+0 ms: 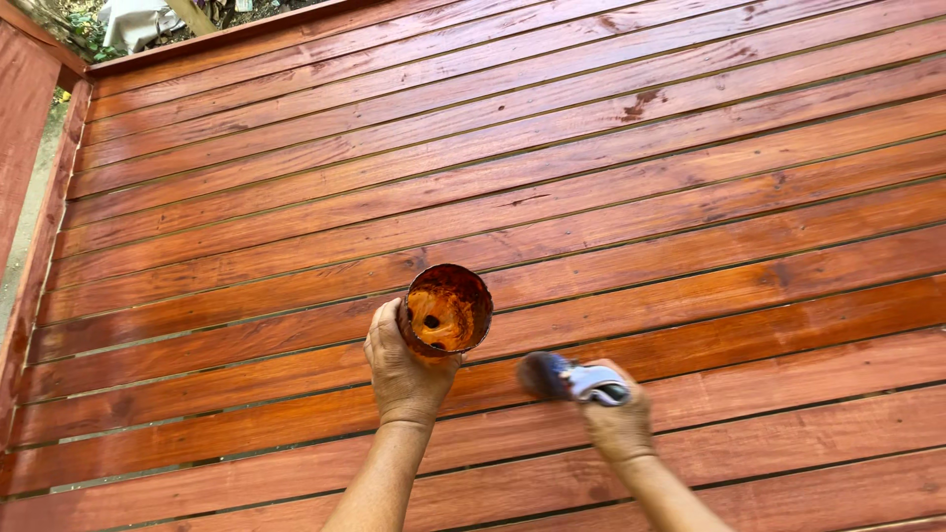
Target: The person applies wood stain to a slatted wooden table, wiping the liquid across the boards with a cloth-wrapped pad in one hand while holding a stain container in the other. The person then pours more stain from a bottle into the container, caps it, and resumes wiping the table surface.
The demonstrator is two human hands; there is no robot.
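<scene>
The left hand (402, 372) is wrapped around a small round container (445, 308), gripping it from below and tipping its open mouth toward the camera; the right hand (619, 422) is clenched on the handle of a paintbrush (572, 379), whose dark bristle head points left toward the container. Both hands are smeared with the same reddish-brown stain.

Behind them, filling almost the whole view, is a wooden deck (591, 177) of long parallel boards running slightly uphill to the right, with narrow dark gaps between them. The wood is glossy and a deep orange-red, grain and a few dark knots showing through (the sheen is stronger on the upper boards). A raised border board (44, 246) of the same colour closes the left edge, with a slanted rail (25, 108) above it.

The container is held just over the boards near the middle of the view. Its inside is coated in orange stain, with a dark spot at the bottom; the outer wall is brown and streaked. The brush has a pale grey handle and sits just right of the container, not touching it.
</scene>
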